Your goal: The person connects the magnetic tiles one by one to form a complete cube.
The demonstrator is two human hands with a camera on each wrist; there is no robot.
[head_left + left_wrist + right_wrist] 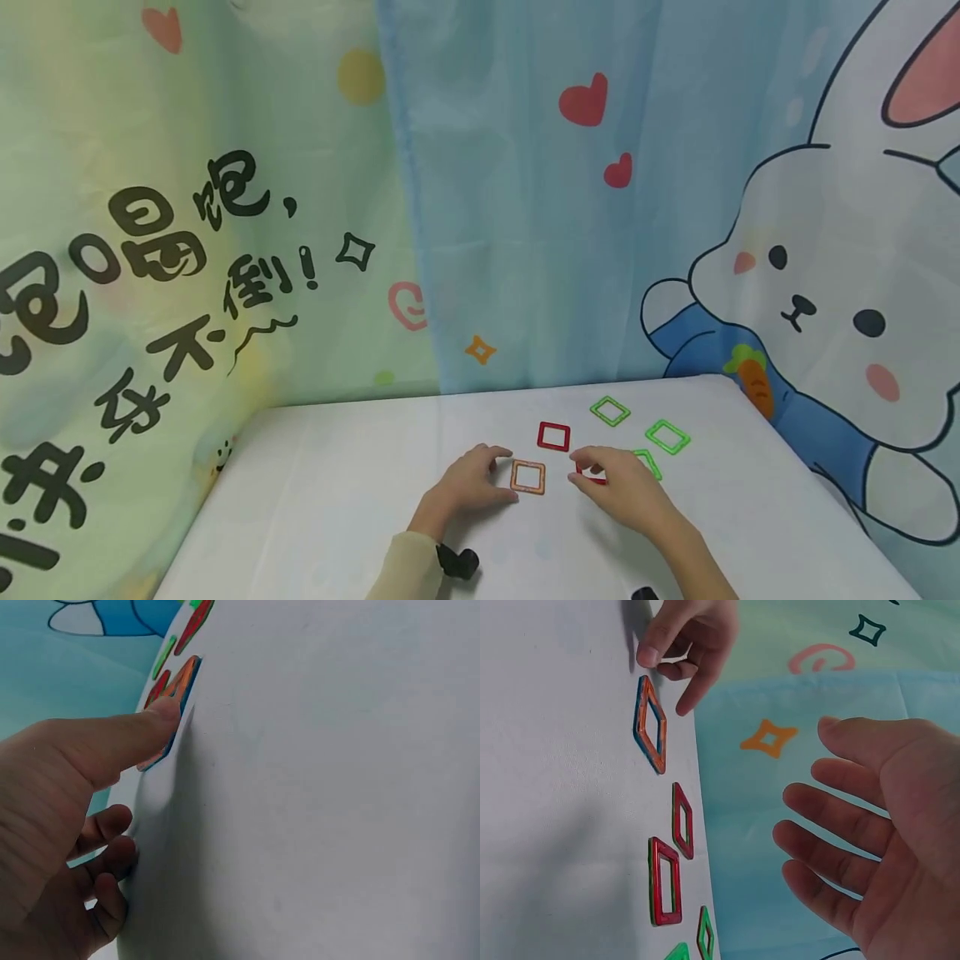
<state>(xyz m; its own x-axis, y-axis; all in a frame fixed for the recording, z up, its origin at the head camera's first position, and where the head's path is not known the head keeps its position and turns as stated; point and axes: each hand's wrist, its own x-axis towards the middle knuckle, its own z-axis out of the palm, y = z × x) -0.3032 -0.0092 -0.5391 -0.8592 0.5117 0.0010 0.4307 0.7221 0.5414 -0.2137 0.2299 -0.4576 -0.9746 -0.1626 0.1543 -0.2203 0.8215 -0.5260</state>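
An orange square frame tile (514,475) with a blue layer along its underside lies on the white table. My left hand (472,481) is beside its left edge, thumb and forefinger spread apart; in the right wrist view the left hand (696,637) grips nothing. To the right, my right hand (626,492) hovers over a red square frame tile (656,889), partly hiding it in the head view. In the right wrist view the right hand (862,832) has its fingers loosely extended and holds nothing. Another red square tile (554,426) lies behind.
Two green frame tiles (654,427) lie farther back on the right. A third green piece (651,462) is partly covered by the right hand. The white table (315,492) meets a printed curtain (517,250) at its back edge.
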